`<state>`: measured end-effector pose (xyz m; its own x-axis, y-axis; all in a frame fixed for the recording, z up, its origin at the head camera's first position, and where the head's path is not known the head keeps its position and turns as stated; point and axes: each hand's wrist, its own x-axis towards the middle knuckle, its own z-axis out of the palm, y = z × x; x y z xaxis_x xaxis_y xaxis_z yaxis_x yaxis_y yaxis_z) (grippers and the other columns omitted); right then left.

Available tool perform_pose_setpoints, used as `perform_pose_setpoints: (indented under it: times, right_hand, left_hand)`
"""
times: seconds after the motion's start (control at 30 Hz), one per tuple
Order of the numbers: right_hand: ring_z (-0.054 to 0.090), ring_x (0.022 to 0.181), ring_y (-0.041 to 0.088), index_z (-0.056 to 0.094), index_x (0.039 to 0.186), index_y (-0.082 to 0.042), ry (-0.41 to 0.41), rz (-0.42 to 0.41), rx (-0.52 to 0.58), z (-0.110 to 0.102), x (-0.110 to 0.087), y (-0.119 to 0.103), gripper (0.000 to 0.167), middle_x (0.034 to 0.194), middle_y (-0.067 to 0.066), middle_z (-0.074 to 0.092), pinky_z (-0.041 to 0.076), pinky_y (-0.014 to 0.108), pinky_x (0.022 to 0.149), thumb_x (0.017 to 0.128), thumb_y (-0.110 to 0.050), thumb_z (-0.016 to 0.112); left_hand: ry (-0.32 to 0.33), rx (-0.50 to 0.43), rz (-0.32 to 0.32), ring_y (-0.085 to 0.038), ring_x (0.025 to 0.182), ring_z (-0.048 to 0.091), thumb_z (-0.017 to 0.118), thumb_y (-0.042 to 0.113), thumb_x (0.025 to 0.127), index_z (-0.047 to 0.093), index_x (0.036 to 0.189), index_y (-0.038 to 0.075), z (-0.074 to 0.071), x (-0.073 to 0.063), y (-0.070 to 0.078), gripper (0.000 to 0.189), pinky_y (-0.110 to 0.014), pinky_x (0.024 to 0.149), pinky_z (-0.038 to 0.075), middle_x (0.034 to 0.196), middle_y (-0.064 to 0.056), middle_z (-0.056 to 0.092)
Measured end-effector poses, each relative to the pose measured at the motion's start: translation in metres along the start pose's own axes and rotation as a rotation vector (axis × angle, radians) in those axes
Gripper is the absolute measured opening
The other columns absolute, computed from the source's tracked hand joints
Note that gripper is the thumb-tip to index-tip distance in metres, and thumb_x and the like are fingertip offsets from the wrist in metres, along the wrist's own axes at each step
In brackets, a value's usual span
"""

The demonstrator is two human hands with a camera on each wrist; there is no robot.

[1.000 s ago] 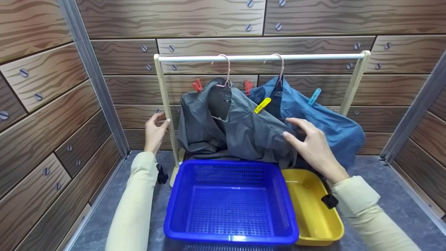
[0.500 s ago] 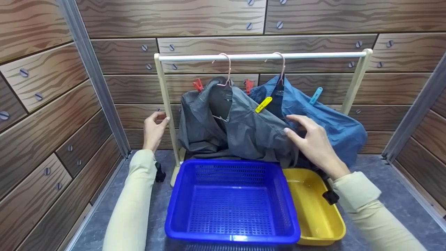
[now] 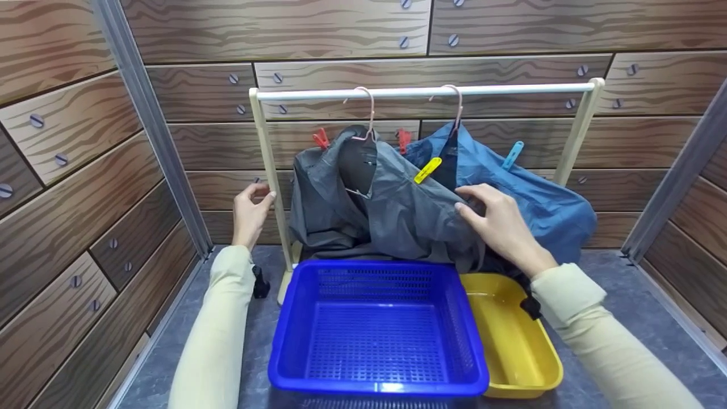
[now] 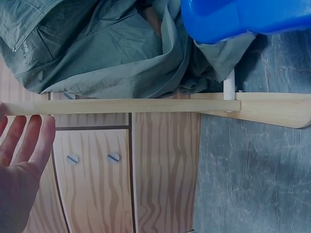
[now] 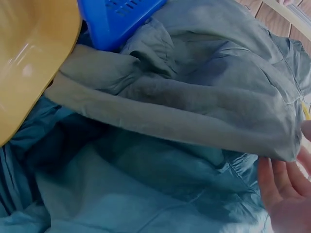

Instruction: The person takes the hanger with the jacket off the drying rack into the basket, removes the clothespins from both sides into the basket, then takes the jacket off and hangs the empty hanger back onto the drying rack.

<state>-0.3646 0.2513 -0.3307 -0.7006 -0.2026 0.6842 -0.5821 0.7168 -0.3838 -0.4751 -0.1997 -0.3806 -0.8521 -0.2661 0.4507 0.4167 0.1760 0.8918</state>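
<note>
Right hand (image 3: 502, 218) on grey shirt (image 3: 406, 213), left hand (image 3: 250, 216) at rack (image 3: 409, 93)

Your right hand, right of centre in the head view, pinches the grey shirt's right edge — thumb in front, fingers tucked behind the cloth. Your left hand, left of centre, has its fingers nearly straight, tips touching the post (image 3: 267, 153).

The grey shirt hangs mid-frame from a pink hanger (image 3: 372, 111), overlapping the blue shirt (image 3: 551, 213) at centre right, which hangs from a second one. A yellow peg (image 3: 427, 170) sits on the grey shirt's edge, up and left of your right hand; a light-blue peg (image 3: 513, 154) sits on the blue shirt. The blue basket (image 3: 377, 388), lower centre, partly covers the yellow tub (image 3: 517, 346) at lower right.
</note>
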Motion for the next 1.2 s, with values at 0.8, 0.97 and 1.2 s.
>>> perform_pose_setpoints:
  times: [0.8,0.97,1.2]
  right_hand:
    - [0.056,0.076,0.018,0.068,0.105,-0.008,-0.031,0.174,0.091,0.015,0.013,-0.011,0.014,0.088,0.004,0.065,0.042,0.034,0.07,0.099,-0.016,0.058]
    - [0.056,0.078,0.017,0.07,0.104,-0.008,0.04,0.153,0.084,0.018,0.012,-0.011,0.013,0.089,0.005,0.063,0.042,0.033,0.071,0.097,-0.012,0.06]
    - [0.053,0.082,0.017,0.072,0.102,-0.006,0.147,0.117,0.074,0.019,0.012,-0.009,0.012,0.092,0.007,0.061,0.04,0.033,0.073,0.095,-0.008,0.062]
  left_hand:
    - [0.022,0.059,-0.003,-0.012,0.082,0.061,0.065,0.001,0.092,0.066,0.109,-0.008,0.002,-0.002,0.001,0.019,-0.018,0.063,0.05,0.106,-0.022,0.067]
    - [0.027,0.095,-0.008,-0.018,0.087,0.062,0.066,0.003,0.092,0.067,0.109,-0.006,0.001,-0.003,0.0,0.019,-0.018,0.066,0.047,0.106,-0.02,0.067]
    - [0.036,0.15,0.022,-0.023,0.09,0.063,0.066,0.004,0.092,0.067,0.107,-0.006,0.003,-0.003,0.002,0.019,-0.018,0.07,0.045,0.104,-0.02,0.068]
